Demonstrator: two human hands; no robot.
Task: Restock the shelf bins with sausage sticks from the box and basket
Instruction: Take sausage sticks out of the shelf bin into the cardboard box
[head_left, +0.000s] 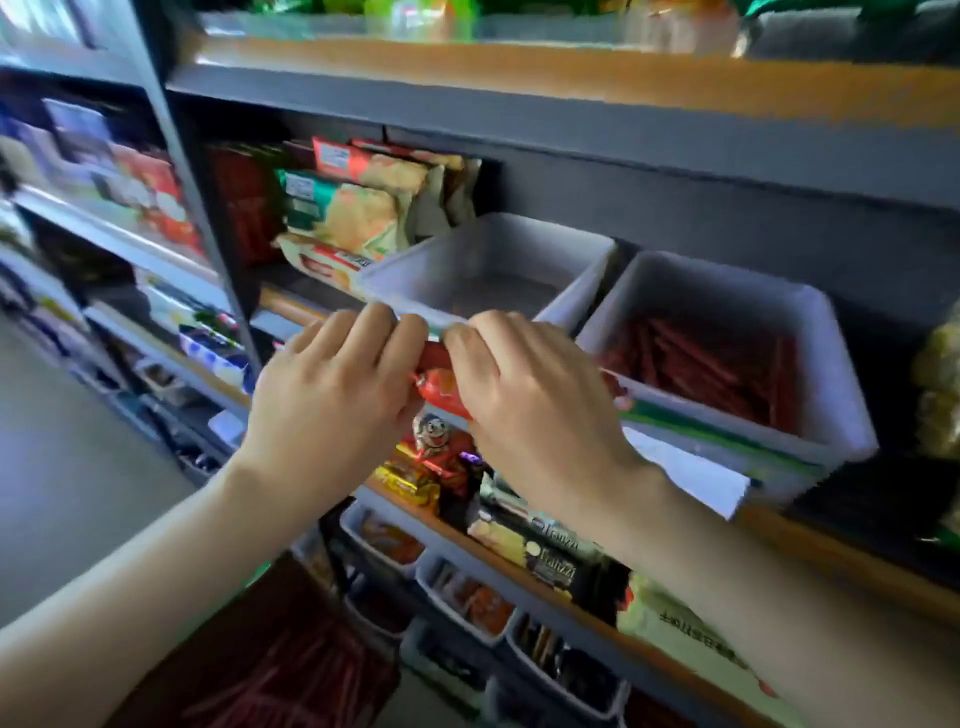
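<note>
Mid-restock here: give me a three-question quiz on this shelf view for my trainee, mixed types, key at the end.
1. True or false: the right bin holds red sausage sticks.
2. Which bin looks nearly empty? A) the left bin B) the right bin
3. Fill in: the left hand and right hand together hold red sausages at the front rim of the ____ bin.

Key: 1 true; 2 A; 3 left
</note>
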